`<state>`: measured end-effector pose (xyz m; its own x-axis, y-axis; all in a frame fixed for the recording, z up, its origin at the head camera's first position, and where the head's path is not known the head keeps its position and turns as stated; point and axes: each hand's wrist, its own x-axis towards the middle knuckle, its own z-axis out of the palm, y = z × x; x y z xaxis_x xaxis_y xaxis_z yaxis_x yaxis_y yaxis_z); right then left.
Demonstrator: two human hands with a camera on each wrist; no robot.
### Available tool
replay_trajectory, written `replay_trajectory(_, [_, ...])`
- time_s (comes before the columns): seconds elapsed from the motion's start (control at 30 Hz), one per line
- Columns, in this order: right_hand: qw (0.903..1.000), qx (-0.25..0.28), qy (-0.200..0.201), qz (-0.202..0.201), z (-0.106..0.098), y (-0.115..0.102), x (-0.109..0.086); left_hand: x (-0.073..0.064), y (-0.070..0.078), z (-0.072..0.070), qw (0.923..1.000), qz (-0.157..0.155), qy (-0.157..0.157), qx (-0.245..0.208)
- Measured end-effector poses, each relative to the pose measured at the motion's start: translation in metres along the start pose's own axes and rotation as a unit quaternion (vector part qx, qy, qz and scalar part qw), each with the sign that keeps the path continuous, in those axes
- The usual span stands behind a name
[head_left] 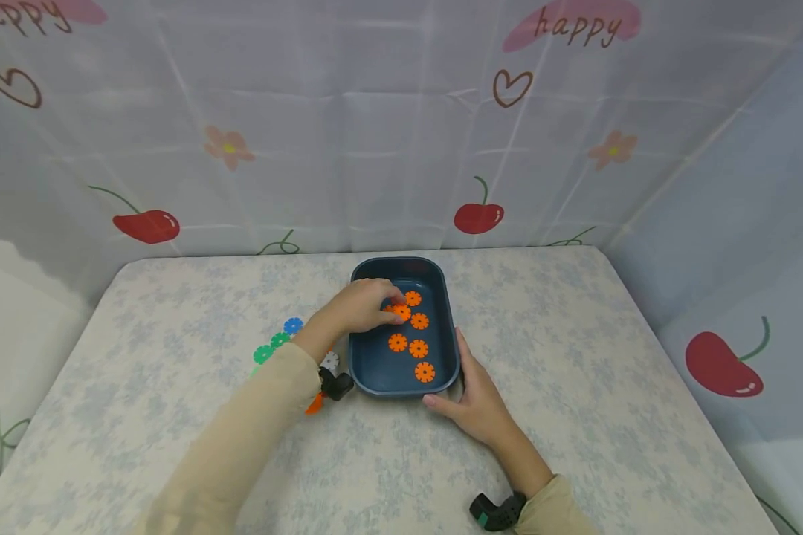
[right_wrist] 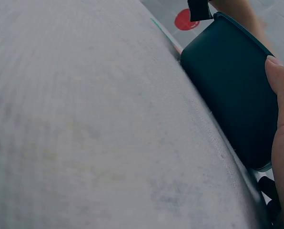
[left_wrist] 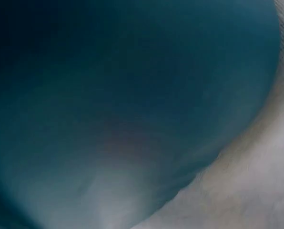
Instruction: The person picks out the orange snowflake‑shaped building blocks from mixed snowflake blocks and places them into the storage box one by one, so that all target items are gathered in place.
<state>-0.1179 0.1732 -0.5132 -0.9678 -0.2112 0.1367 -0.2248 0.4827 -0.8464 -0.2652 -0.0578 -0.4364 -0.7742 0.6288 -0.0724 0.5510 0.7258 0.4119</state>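
A dark blue rectangular tray point(head_left: 375, 375) stands on the table, with several orange notched plastic discs point(head_left: 418, 348) lying in it. My left hand point(head_left: 361, 305) reaches over the tray's left rim. Its thumb and fingers pinch an orange disc point(head_left: 402, 312) inside. At the tray's near right corner, my right hand point(head_left: 475, 397) grips the outside, thumb on the front wall and fingers along the right side. The right wrist view has that thumb point(right_wrist: 277, 76) against the tray wall point(right_wrist: 228, 90). The left wrist view is filled by a blurred dark blue surface point(left_wrist: 156, 86).
Left of the tray, partly behind the left forearm, lie green discs point(head_left: 263, 354), a blue disc point(head_left: 293, 325), a white disc point(head_left: 331, 362) and an orange piece point(head_left: 315, 404). A patterned cloth point(head_left: 375, 148) hangs behind the table point(head_left: 575, 416).
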Motion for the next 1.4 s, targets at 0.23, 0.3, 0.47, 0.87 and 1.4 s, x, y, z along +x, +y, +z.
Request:
replay_trajectory(0.23, [1.0000, -0.003, -0.006, -0.003, 0.001, -0.001, 0.000, 0.002, 0.003, 0.008, 0.9975, 0.011, -0.022, 0.066])
replay_trajectory(0.3, [1.0000, 0.000, -0.006, 0.000, 0.001, -0.001, 0.001, 0.002, 0.004, 0.009, 0.9957, 0.008, -0.026, 0.089])
replay_trajectory(0.47, [1.0000, 0.000, -0.006, 0.000, 0.001, -0.001, 0.001, -0.001, 0.007, 0.012, 0.9921, 0.004, -0.024, 0.123])
replay_trajectory(0.87, [0.9999, -0.011, 0.000, -0.009, 0.001, 0.001, 0.000, -0.021, -0.001, 0.006, 0.9888, 0.002, 0.133, -0.069])
replay_trajectory(1.4, [0.9999, -0.016, 0.000, -0.004, 0.000, 0.001, -0.001, -0.116, -0.061, -0.002, 0.9834, -0.124, 0.104, -0.082])
